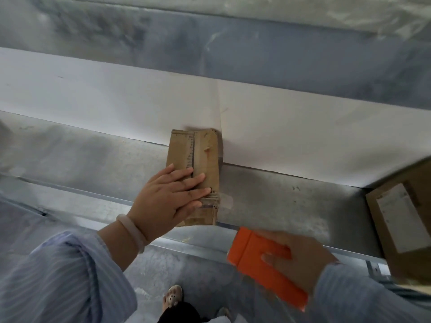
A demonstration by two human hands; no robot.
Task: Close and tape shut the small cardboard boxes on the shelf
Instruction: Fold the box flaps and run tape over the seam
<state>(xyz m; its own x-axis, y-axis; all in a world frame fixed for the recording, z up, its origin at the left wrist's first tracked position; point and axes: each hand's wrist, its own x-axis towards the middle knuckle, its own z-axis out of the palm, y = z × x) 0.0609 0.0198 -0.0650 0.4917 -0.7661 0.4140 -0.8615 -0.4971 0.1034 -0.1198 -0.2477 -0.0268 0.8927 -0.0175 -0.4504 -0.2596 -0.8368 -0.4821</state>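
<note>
Hands at grey metal shelf (279, 197): left (170, 197) flat on box (205, 150), right (300, 262) around orange dispenser (251, 255).

Worn small cardboard box (194, 157) — flaps closed (tape (225, 201) across its near end) — lies flat on the shelf (268, 194).

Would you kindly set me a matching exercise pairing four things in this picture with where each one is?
Things
1. small brown cardboard box
2. flat orange plastic tool
3. brown cardboard box with a white label
4. pale bangle

Places
A. around the left wrist
B. at the right end of the grey metal shelf
C. gripped in the right hand
D. under the flat left hand, mid-shelf

Pairs: 1-D, 2-C, 3-B, 4-A
</note>
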